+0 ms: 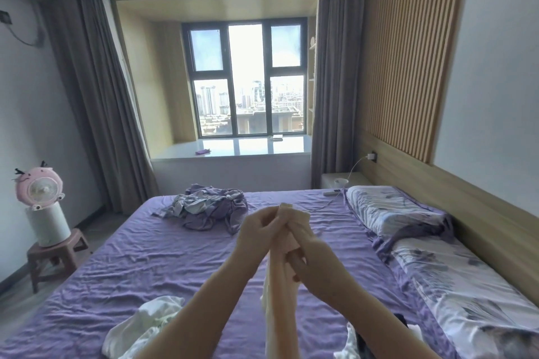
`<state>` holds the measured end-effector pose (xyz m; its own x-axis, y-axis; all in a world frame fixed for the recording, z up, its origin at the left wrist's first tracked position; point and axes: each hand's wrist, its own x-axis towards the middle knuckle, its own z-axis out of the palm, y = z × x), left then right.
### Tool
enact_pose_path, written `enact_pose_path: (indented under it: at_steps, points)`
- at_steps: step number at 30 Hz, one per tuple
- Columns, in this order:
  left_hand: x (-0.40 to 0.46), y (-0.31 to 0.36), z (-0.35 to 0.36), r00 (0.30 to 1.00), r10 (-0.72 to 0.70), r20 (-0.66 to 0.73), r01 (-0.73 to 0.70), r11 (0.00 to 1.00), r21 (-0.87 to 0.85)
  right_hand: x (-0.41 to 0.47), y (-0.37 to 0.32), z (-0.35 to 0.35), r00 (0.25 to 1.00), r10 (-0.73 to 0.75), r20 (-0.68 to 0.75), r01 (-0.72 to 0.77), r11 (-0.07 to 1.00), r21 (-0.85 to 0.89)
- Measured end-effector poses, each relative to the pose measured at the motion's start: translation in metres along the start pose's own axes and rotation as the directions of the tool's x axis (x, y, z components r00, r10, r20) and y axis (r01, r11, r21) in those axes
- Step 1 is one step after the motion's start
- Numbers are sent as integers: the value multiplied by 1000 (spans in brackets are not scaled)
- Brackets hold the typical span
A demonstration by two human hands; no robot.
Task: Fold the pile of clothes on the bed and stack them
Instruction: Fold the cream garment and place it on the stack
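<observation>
Both hands were raised over the middle of the bed, clasped on one pale peach garment (281, 277) that hung in a long narrow strip down toward the camera. The left hand (256, 232) had its fingers curled round the cloth near its top edge, which poked up just above the knuckles. The right hand (306, 253) gripped the same strip a little lower, fingers wrapped round it from the right side. The two hands touched each other at the fabric.

Below the left forearm, a crumpled white garment (145, 326) lay on the purple sheet (116, 256) near the bed's close edge. By the right forearm, at the bottom of the view, a dark and white piece of clothing (354, 341) was partly visible; what it was could not be told. Farther away, toward the foot of the bed, a loose heap of lilac and grey clothes (210, 208) sat unfolded.

Along the right side lay a floral pillow (388, 210) and a floral quilt (455, 285). Left of the bed, a pink fan (39, 188) stood on a white cylinder atop a small stool (55, 253). Grey curtains (87, 81) framed the window (248, 79).
</observation>
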<state>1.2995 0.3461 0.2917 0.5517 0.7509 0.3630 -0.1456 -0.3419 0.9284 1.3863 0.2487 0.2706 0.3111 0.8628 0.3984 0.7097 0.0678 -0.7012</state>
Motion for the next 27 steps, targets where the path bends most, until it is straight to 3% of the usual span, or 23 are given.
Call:
enact_pose_path:
  at_steps: [4,8,11,14,18,22,25,27]
  points:
    - [8,7,-9,998,-24,51,22,998,51,4,13,-19,952,-107,-287,63,985,-158]
    - [10,6,-12,989,-56,137,49,997,54,8,23,-30,989,-58,-134,32,982,-188]
    - [10,3,-11,994,-33,108,30,999,32,5,29,-32,999,33,-3,-32,955,-296]
    - [9,-1,-14,997,-23,80,21,1000,20,1,42,-34,996,93,-8,-88,899,-429]
    - [10,-15,-21,999,-34,33,30,995,94,-4,53,-39,980,-200,13,178,841,-510]
    - [10,-21,-24,1000,-15,27,10,987,159,-9,33,-51,954,-161,252,265,845,-464]
    - [10,-24,-29,1000,-11,29,5,981,192,-11,29,-51,932,-186,312,340,747,-571]
    - [10,-25,-34,1000,-12,20,7,980,197,-7,31,-53,940,-202,274,324,776,-541]
